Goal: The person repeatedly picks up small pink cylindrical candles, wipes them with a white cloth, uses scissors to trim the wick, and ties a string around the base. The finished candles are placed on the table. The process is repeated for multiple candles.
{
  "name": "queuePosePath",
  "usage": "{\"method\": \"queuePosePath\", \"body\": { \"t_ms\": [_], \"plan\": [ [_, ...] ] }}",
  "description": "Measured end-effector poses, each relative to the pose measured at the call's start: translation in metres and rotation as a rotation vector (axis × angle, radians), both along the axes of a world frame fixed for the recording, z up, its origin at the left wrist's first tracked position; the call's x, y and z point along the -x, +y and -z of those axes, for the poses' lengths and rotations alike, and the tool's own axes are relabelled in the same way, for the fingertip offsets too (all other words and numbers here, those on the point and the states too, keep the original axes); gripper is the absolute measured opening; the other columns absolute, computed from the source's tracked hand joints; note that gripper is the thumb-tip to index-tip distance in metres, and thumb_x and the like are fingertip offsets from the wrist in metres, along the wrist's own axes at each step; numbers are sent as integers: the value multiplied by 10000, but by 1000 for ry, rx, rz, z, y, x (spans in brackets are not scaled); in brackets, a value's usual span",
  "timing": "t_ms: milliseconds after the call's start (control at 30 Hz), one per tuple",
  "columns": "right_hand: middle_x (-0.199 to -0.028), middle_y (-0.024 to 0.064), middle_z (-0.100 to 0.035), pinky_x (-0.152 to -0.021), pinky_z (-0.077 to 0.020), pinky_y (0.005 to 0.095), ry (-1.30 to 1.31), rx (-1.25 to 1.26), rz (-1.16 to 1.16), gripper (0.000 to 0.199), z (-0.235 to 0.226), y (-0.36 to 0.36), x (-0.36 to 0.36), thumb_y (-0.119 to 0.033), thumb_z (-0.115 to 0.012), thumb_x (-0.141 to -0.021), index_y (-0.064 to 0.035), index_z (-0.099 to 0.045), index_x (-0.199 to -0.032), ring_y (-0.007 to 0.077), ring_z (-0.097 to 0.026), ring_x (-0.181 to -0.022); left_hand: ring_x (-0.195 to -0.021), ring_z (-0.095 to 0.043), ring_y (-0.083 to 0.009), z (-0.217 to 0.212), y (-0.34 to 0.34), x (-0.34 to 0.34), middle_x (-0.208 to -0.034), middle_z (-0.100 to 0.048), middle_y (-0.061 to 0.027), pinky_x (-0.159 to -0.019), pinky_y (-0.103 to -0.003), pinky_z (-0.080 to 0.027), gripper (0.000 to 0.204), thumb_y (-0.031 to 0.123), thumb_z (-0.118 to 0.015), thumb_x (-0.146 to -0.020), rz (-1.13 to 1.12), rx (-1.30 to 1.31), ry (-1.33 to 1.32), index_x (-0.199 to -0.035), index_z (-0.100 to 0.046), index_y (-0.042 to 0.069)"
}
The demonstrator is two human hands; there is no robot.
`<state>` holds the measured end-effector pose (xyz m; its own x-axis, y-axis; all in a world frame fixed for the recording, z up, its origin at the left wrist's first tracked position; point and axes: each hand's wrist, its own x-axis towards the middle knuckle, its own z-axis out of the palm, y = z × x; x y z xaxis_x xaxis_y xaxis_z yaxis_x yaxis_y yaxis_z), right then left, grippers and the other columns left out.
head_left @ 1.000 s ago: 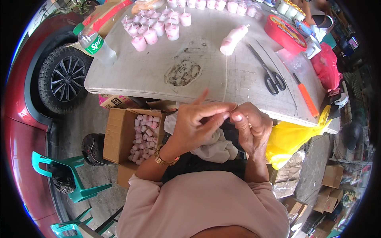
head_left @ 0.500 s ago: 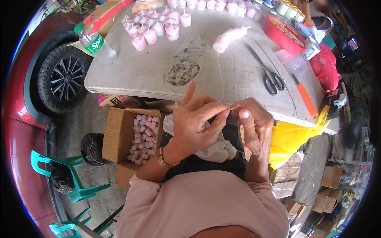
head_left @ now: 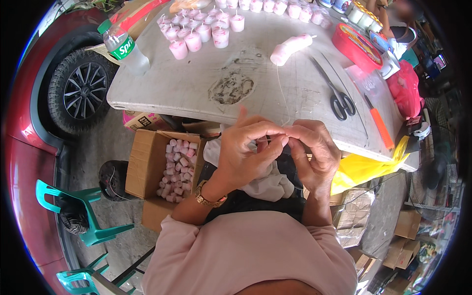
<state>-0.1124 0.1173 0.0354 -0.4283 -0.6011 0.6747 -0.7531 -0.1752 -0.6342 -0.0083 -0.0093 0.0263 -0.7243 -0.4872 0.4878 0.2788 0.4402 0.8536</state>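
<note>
A thin white string (head_left: pixel 280 91) trails across the table from a pink-and-white roll (head_left: pixel 290 49), which looks like candles stacked on their sides. Its near end reaches my two hands over the table's front edge. My left hand (head_left: pixel 248 150) pinches the string between thumb and finger, its forefinger raised. Against it, my right hand (head_left: pixel 314 152) also pinches, thumb and fingertips meeting the left ones at the string. What lies between the fingertips is too small to make out fully. At the back left, pink-and-white candles (head_left: pixel 199 32) with wicks stand in rows.
Black scissors (head_left: pixel 339 101) and an orange cutter (head_left: pixel 379 127) lie right of the string, near a red tub (head_left: pixel 356 48). A bottle (head_left: pixel 125 49) stands on the table's left corner. Below, a cardboard box (head_left: pixel 142 162) holds many pink-white pieces. A yellow bag (head_left: pixel 364 169) hangs at the right edge.
My right hand's fingers have closed in to meet the left fingertips; before, its thumb stood apart. The view has shifted slightly.
</note>
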Motion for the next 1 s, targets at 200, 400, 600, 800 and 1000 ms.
{"method": "queuePosePath", "body": {
  "t_ms": [200, 400, 600, 800, 1000],
  "plan": [
    [-896, 106, -646, -634, -504, 279, 68, 37, 119, 281, 1, -5, -3, 147, -681, -755, -11, -682, -987, 183, -626, -752, -579, -578, -112, -4, 8, -1, -815, -675, -17, -1050, -467, -379, 117, 41, -743, -798, -139, 56, -54, -908, -714, 66],
    [-875, 119, -640, -641, -505, 293, 163, 27, 170, 227, 3, -7, -2, 130, -686, -770, -6, -658, -949, 211, -630, -742, -678, -651, -213, 0, 13, 4, -824, -669, -27, -1109, -587, -315, 241, 25, -754, -759, -344, 533, 93, -974, -664, 88],
    [-904, 93, -636, -631, -531, 307, 124, 5, 147, 236, 2, -4, 1, 129, -681, -774, -33, -655, -943, 221, -650, -746, -655, -643, -185, 1, 16, 9, -796, -659, -19, -1135, -575, -279, 250, -9, -748, -731, -370, 579, 165, -943, -649, 78],
    [-938, 133, -641, -664, -504, 264, -64, 61, 31, 278, 6, -3, 0, 164, -640, -800, -11, -586, -1009, 177, -619, -810, -510, -543, -155, 0, 14, 5, -726, -653, -15, -1146, -541, -277, 178, -16, -744, -756, -216, 233, 105, -890, -679, 81],
    [-918, 134, -625, -678, -509, 276, -7, 130, -19, 293, 13, -5, 4, 195, -592, -810, -19, -517, -995, 195, -606, -825, -478, -519, -133, 3, 13, 8, -726, -669, -6, -1141, -534, -289, 178, -24, -757, -762, -251, 204, 147, -889, -690, 81]
  ]
}}
